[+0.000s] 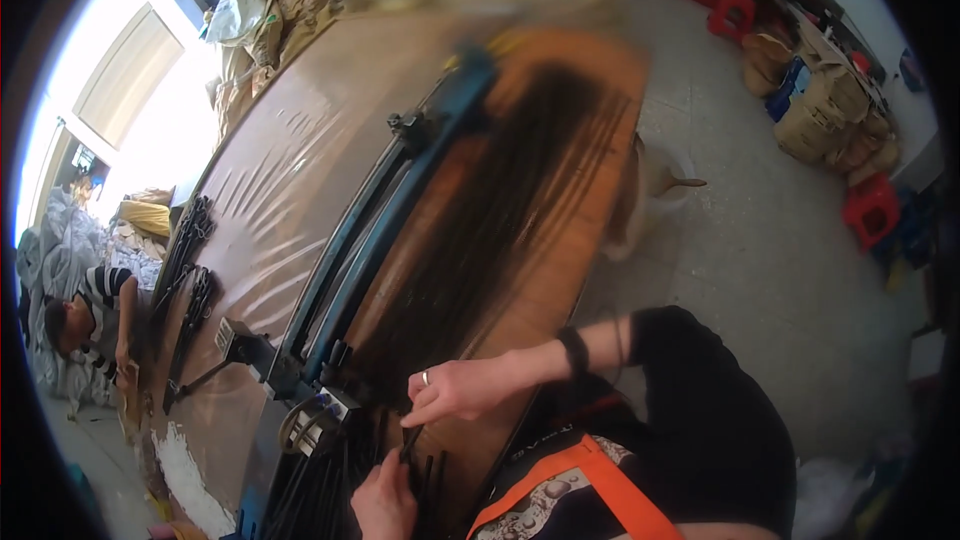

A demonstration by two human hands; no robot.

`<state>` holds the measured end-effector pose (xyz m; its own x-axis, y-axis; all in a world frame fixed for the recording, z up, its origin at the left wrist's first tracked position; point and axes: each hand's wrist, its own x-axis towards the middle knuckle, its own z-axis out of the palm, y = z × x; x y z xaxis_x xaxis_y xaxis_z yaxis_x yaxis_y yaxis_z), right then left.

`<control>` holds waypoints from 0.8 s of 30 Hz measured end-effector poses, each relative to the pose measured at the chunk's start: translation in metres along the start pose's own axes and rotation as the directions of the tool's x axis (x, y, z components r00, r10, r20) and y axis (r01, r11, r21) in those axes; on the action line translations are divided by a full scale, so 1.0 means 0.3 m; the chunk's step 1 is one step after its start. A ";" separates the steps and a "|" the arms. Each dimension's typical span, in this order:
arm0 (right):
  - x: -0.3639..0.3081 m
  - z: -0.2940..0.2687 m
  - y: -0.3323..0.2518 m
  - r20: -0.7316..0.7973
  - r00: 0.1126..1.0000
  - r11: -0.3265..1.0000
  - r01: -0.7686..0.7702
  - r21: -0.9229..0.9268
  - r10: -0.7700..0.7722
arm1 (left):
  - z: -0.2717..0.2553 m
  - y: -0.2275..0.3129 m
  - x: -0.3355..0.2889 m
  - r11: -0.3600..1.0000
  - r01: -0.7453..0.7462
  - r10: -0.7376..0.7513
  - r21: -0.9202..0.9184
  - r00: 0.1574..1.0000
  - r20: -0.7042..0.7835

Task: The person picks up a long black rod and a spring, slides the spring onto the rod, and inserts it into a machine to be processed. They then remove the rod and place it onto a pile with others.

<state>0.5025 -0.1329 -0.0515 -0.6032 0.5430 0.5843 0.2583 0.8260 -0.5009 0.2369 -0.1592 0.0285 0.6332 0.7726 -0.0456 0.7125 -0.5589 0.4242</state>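
- Left hand (383, 503), nearest me: grip pinching thin dark rods (425, 475) at the surface's (280, 190) near end.
- Right hand (455, 392): grip closed on one rod's tip, beside the blue rail frame (400, 190).

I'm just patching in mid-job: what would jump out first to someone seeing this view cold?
First, the long sheet of dark strands stretched along the brown workbench, beside a blue metal rail running its length. At the near end, the right hand, wearing a ring, and the left hand pinch a thin dark strand between them. At far left, another person in a striped top crouches by the bench's edge.
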 end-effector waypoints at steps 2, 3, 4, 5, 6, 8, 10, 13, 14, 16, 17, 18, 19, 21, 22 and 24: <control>-0.027 -0.048 0.010 -0.340 0.937 0.997 0.077 -0.010 -0.076 | -0.008 0.023 0.070 0.999 -0.045 0.045 0.011 0.999 -0.007; -0.054 -0.096 0.045 -0.390 0.916 0.989 0.040 -0.140 -0.092 | -0.032 0.038 0.115 0.995 0.016 -0.010 0.098 0.998 -0.056; -0.079 -0.166 0.085 -0.433 0.894 0.964 -0.002 -0.266 -0.117 | -0.058 0.052 0.160 0.980 0.081 -0.061 0.179 0.992 -0.113; -0.126 -0.240 0.102 -0.433 0.865 0.910 -0.365 -0.195 0.254 | -0.083 0.058 0.207 0.981 0.073 -0.054 0.178 0.992 -0.110; -0.174 -0.313 0.112 -0.404 0.704 0.725 -0.676 -0.128 0.584 | -0.111 0.059 0.255 0.975 -0.009 0.038 0.222 0.991 -0.127; -0.274 -0.381 0.227 -0.508 0.643 0.599 -0.752 -0.275 0.574 | -0.171 0.057 0.358 0.935 -0.167 0.222 0.312 0.963 -0.151; -0.179 -0.441 0.215 -0.454 0.731 0.703 -0.658 -0.269 0.510 | -0.212 0.050 0.451 0.866 -0.298 0.386 0.402 0.909 -0.157; -0.136 -0.553 0.219 -0.366 0.861 0.854 -0.456 -0.249 0.353 | -0.225 0.108 0.556 0.811 -0.389 0.482 0.438 0.868 -0.122; -0.215 -0.600 0.275 -0.360 0.839 0.779 -0.525 -0.344 0.407 | -0.223 0.132 0.588 0.802 -0.411 0.491 0.433 0.867 -0.088; -0.321 -0.656 0.368 -0.359 0.787 0.599 -0.616 -0.512 0.501 | -0.217 0.154 0.637 0.794 -0.427 0.496 0.432 0.866 -0.055; -0.284 -0.650 0.355 -0.348 0.793 0.610 -0.607 -0.509 0.499 | -0.202 0.145 0.650 0.780 -0.440 0.521 0.445 0.851 -0.072; -0.240 -0.625 0.338 -0.350 0.852 0.700 -0.521 -0.489 0.390 | -0.188 0.134 0.659 0.766 -0.451 0.544 0.459 0.834 -0.088; -0.194 -0.614 0.291 -0.358 0.890 0.767 -0.432 -0.474 0.280 | -0.176 0.131 0.668 0.747 -0.472 0.577 0.467 0.810 -0.104; -0.199 -0.611 0.293 -0.367 0.915 0.824 -0.334 -0.458 0.167 | -0.163 0.136 0.675 0.774 -0.459 0.546 0.436 0.832 -0.094; -0.248 -0.612 0.338 -0.462 0.865 0.763 -0.429 -0.484 0.194 | -0.157 0.140 0.675 0.796 -0.447 0.518 0.407 0.852 -0.079; -0.310 -0.611 0.419 -0.637 0.740 0.627 -0.605 -0.491 0.214 | -0.155 0.127 0.665 0.823 -0.423 0.479 0.379 0.875 -0.066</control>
<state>0.7293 -0.0518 -0.0519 0.0900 0.6751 0.7322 0.8974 0.2639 -0.3536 0.3763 -0.0125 0.0778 0.8759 0.4281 0.2227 0.4336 -0.9007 0.0260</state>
